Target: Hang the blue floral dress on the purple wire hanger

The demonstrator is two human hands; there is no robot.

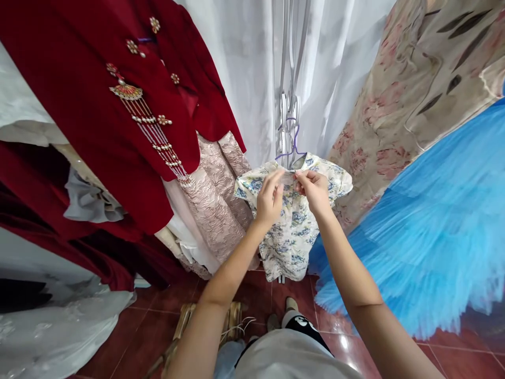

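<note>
A short-sleeved cream blouse (290, 247) with a blue floral print hangs in front of me on a purple hanger (295, 141). At the middle of its neckline my right hand (314, 190) pinches the collar edge between thumb and fingers. My left hand (270, 199) is just left of the neckline, its fingers stretched out, apart from the thumb and slightly blurred. Whether those fingertips touch the cloth, I cannot tell. The hands partly hide the upper front of the blouse.
White hooks (283, 113) hang before a white curtain (248, 68). To the left hangs a red jacket (165, 131) with beaded ornaments, beside a pink textured garment (215, 195). A blue tulle skirt (418, 226) fills the right. Below are a wooden stool (185, 318) and red tiles (252, 300).
</note>
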